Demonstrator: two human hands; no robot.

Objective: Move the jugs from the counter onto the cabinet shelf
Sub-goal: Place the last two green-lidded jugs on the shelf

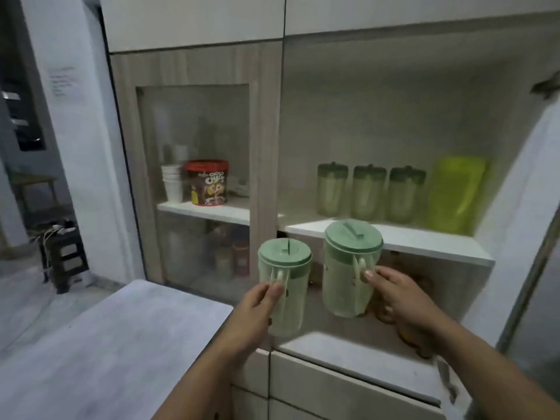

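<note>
Cabinet shelf (pixel 394 237) ahead: left hand (pixel 257 307) and right hand (pixel 400 295) fingers clamp handles of light, empty-looking plastic jugs (pixel 285 286).

My one view is head-worn and wide-angle, looking forward and down from close above the grey bench (pixel 115 344), facing the open wood-grain cabinet with its white shelf (pixel 424 241) just ahead; straight edges bow toward the frame's borders.
</note>
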